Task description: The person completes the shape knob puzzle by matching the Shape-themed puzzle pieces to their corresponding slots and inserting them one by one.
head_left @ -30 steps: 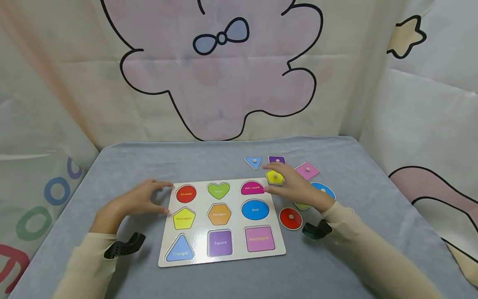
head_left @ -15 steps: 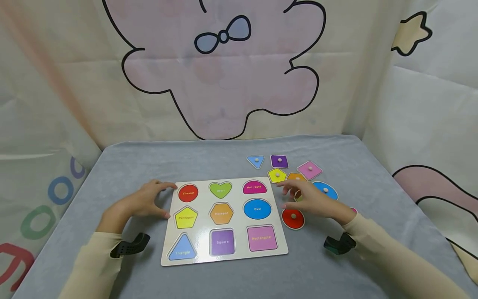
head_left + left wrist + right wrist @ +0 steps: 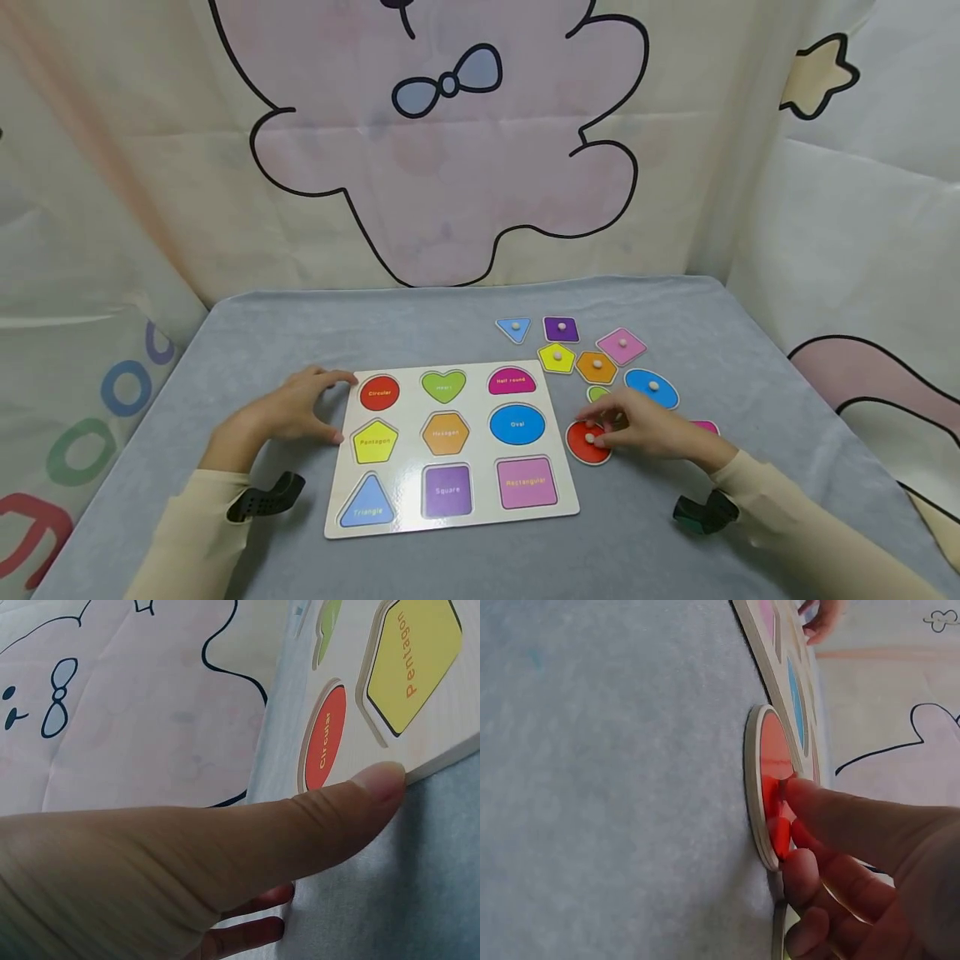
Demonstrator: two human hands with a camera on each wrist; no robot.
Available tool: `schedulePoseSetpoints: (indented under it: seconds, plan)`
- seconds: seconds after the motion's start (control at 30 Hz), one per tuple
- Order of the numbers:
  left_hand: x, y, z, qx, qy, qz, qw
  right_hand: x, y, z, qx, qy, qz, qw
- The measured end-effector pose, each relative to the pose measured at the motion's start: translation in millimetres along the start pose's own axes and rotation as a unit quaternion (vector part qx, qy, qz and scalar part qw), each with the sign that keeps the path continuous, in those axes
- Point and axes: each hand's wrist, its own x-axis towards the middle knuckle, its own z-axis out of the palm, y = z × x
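A white shape puzzle board [image 3: 408, 454] lies on the table, its recesses printed with coloured, named shapes. At its upper left edge rests my left hand [image 3: 288, 408], thumb and fingers spread apart. The thumb [image 3: 337, 817] touches the board's edge in the left wrist view. To the right of the board, my right hand [image 3: 648, 427] pinches the small knob of a red round puzzle piece [image 3: 583, 450] between thumb and fingers. That piece [image 3: 775, 746] sits flat on the cloth in the right wrist view, close beside the board. My fingers partly hide the knob.
Several knobbed pieces lie beyond my right hand: a blue triangle [image 3: 514, 332], purple square [image 3: 561, 330], yellow pentagon [image 3: 557, 358], orange hexagon [image 3: 597, 369], pink rectangle [image 3: 622, 345] and blue oval [image 3: 651, 388]. A green piece [image 3: 597, 392] and a magenta piece [image 3: 707, 427] are partly hidden.
My right hand has moved from over the board's upper right corner, back towards me and down onto the red round piece, closing on its knob. The left hand stays at the board's edge.
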Motion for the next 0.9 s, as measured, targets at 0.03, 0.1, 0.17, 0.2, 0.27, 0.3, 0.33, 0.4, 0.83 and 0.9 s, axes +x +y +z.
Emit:
schedulePoseSetpoints:
  seconds: [0.03, 0.1, 0.17, 0.2, 0.27, 0.3, 0.33, 0.4, 0.83, 0.9]
  plan:
    - [0.0, -0.1, 0.4, -0.001, 0.0, -0.001, 1.0, -0.3, 0.3, 0.4, -0.002, 0.0, -0.003, 1.0]
    - [-0.1, -0.3, 1.2, -0.002, -0.002, -0.005, 1.0, -0.6, 0.5, 1.6, -0.003, -0.001, -0.005, 1.0]
    - [0.2, -0.4, 2.1, -0.004, -0.003, -0.007, 1.0, -0.5, 1.0, 3.0, 0.001, -0.003, -0.007, 1.0]
    - [0.4, -0.6, 2.0, -0.004, -0.003, -0.007, 1.0, -0.5, 1.4, 3.6, 0.003, -0.003, -0.009, 1.0]
    - [0.9, -0.7, 2.2, -0.004, -0.003, -0.008, 1.0, -1.0, 1.8, 4.3, 0.007, -0.002, -0.01, 1.0]
    - [1.3, -0.7, 2.3, -0.005, -0.004, -0.007, 1.0, -1.3, 2.2, 4.6, 0.007, -0.001, -0.013, 1.0]
    - [1.7, -0.7, 2.3, -0.005, -0.005, -0.007, 1.0, -1.6, 2.5, 4.7, 0.007, 0.0, -0.018, 1.0]
    - [2.2, -0.7, 2.3, -0.006, -0.007, -0.006, 0.9999, -2.1, 3.0, 4.6, 0.004, 0.001, -0.025, 1.0]
    - [0.8, 0.7, 1.1, 0.004, -0.001, -0.011, 0.9999, 3.7, -7.4, -7.8, -0.001, 0.01, -0.014, 1.0]
    - [0.7, 1.6, 1.9, 0.003, 0.0, -0.012, 0.9999, 7.0, -9.9, -11.1, 0.001, 0.014, -0.012, 1.0]
